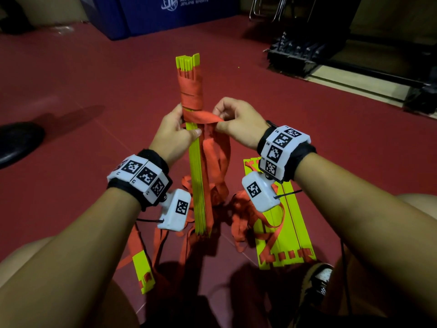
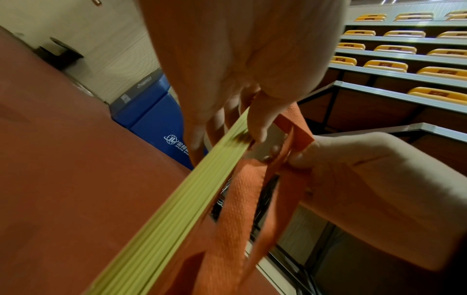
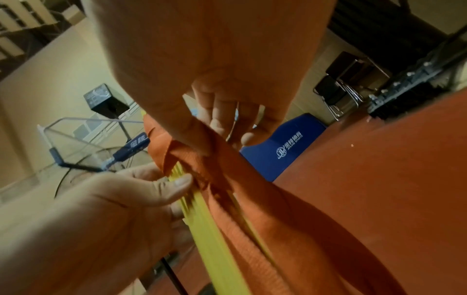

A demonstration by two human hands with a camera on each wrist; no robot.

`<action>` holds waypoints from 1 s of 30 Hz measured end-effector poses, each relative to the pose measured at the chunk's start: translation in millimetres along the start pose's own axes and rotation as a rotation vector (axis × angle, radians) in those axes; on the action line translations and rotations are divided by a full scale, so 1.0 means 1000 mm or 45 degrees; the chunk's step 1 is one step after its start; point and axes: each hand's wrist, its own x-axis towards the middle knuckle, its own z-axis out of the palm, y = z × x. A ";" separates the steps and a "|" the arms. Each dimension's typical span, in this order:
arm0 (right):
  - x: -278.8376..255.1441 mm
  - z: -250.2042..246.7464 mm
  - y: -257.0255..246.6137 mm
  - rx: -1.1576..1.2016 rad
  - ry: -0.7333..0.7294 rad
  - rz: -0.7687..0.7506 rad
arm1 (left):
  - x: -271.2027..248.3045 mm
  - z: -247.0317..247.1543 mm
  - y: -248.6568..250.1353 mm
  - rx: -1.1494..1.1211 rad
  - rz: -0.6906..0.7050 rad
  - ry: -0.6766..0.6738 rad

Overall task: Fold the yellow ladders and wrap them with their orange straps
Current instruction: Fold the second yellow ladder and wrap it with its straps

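A folded bundle of yellow ladder slats [image 1: 198, 176] stands upright on the floor, its upper part wound with orange strap [image 1: 191, 91]. My left hand [image 1: 176, 131] grips the bundle below the winding, thumb on the slats' edge. My right hand [image 1: 233, 124] pinches a band of the orange strap [image 1: 208, 118] that crosses the bundle. Loose strap loops [image 1: 218, 157] hang down beside the slats. In the left wrist view the slats [image 2: 177, 209] and the strap [image 2: 237, 199] run under the fingers. In the right wrist view the strap [image 3: 227, 165] passes under my thumb.
A second flat group of yellow slats [image 1: 281, 233] with tangled strap lies on the red floor at the right. A single slat [image 1: 143, 271] lies at the lower left. A black shoe [image 1: 19, 140] is at the left, a blue mat [image 1: 165, 13] and black racks [image 1: 307, 55] behind.
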 end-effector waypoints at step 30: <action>-0.003 -0.005 -0.006 0.298 -0.129 0.007 | -0.001 -0.006 0.000 0.097 0.010 -0.005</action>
